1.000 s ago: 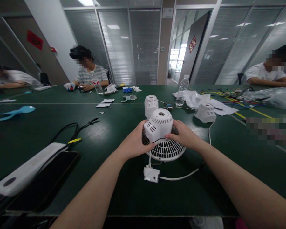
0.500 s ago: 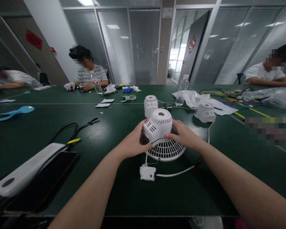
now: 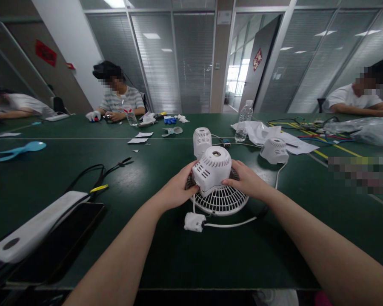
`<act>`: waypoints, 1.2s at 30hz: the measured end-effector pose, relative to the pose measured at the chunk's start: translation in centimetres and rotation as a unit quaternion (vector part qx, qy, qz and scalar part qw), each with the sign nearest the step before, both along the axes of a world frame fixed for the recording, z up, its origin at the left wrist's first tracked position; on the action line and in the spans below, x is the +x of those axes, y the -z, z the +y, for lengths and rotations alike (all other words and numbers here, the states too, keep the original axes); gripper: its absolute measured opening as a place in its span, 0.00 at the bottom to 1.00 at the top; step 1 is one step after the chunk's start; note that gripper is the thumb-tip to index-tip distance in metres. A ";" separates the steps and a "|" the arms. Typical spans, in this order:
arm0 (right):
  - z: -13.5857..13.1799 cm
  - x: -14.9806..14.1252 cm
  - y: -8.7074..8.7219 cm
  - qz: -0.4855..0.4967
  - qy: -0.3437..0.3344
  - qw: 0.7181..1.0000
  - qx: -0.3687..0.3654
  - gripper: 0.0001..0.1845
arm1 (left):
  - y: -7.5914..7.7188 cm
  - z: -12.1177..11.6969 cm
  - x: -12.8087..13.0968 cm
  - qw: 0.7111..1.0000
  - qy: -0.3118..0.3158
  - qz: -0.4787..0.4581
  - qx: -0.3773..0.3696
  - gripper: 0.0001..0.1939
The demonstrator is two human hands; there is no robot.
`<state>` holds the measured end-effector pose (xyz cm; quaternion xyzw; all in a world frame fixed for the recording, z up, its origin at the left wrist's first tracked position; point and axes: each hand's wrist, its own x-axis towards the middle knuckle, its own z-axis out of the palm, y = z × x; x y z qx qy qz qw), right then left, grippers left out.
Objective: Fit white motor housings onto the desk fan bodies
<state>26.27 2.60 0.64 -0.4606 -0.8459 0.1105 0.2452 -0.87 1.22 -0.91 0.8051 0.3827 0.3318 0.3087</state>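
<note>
A white fan motor housing (image 3: 214, 168) with slotted vents stands over a round white fan grille (image 3: 221, 202) that lies on the table. My left hand (image 3: 178, 187) grips the housing's left side, thumb toward the near edge. From the right, my right hand (image 3: 244, 180) holds the same housing, its thumb across the front. Both hands are closed on it, and some fingers are hidden behind it. Just in front of the grille lies a small white box-shaped part (image 3: 194, 222) on a white cable. Another white housing (image 3: 202, 141) stands behind, and a third housing (image 3: 274, 151) lies to the right.
On the left lie a white power strip (image 3: 41, 225), a dark phone-like slab (image 3: 55, 246) and blue fan blades (image 3: 22, 149). A water bottle (image 3: 243, 121) stands beyond the housings, near crumpled white paper (image 3: 258, 131). Several people sit around the green table (image 3: 166, 259).
The small white box part and its cable have swung up and slightly left. The housing has shifted very slightly in my hands, which keep hold of it.
</note>
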 end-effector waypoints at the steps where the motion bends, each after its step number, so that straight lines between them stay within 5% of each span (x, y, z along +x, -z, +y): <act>1: 0.0 0.0 0.0 -0.001 0.004 1.000 -0.002 0.32 | 0.0 0.1 0.0 1.000 -0.004 -0.002 -0.001 0.39; 11: -0.3 -0.4 -0.3 0.006 0.016 1.000 -0.005 0.34 | -0.5 -0.3 0.3 0.998 -0.055 0.011 0.001 0.31; 26: 0.1 -0.2 -0.5 0.017 0.004 1.000 -0.014 0.36 | -1.1 -1.2 0.3 0.997 -0.036 0.060 0.012 0.52; 36: 0.1 -0.1 -0.2 0.033 0.012 0.999 -0.010 0.35 | -0.9 -1.3 0.6 0.993 -0.075 0.081 0.036 0.55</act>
